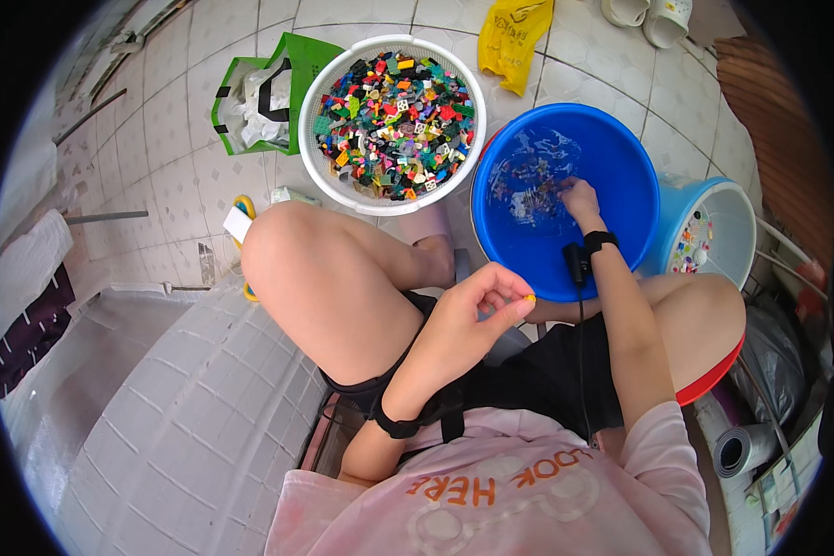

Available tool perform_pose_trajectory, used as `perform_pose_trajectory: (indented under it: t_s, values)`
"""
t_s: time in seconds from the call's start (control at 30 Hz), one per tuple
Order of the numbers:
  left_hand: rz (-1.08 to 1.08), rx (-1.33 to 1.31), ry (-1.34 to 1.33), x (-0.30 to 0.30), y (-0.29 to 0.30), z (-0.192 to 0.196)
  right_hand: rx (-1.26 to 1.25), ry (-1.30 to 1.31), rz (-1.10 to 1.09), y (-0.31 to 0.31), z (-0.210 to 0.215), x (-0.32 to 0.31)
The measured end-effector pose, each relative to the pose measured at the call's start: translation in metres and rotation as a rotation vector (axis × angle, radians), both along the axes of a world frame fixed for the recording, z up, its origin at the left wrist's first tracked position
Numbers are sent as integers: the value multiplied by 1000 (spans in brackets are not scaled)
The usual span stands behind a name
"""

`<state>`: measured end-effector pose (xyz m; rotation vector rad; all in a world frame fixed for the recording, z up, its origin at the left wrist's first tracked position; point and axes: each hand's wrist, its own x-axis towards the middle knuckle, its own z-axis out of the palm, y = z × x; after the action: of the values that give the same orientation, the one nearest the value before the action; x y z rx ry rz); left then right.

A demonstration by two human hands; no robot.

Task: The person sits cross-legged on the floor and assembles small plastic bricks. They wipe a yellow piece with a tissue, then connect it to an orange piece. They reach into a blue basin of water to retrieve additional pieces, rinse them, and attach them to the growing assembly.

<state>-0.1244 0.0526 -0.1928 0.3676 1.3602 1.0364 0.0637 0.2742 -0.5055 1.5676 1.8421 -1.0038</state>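
My left hand [477,310] is raised above my lap, with thumb and fingertips pinched on a small yellow toy brick [530,298]. Inside the blue basin [621,153], my right hand [581,202] reaches down beside a patch of small mixed pieces [524,176] lying under glinting water. Its fingers are curled together, and whatever they hold is too small to make out. A white basket [309,120] full of colourful toy bricks [394,120] stands to the left of the basin. Right of it, a light blue bucket [734,232] contains several small pieces.
Left of the basket stands a green bag [306,69] with white plastic inside. On the tiled floor [584,69] lies a yellow plastic bag [512,42]; pale clogs [663,23] sit at the far right. A rolled grey mat [746,451] is near my right side.
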Motion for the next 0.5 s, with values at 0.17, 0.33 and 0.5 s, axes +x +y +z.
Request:
perform_pose_trajectory:
  t_s: [0.17,0.33,0.5]
  values:
    - [-20,36,25,6,-3,-6,-228,257,-463,-9,35,-13]
    - [-32,83,52,13,0,-10,-338,495,-471,-21,77,-22]
    - [-48,109,77,22,2,-9,-292,482,-655,-39,106,-21]
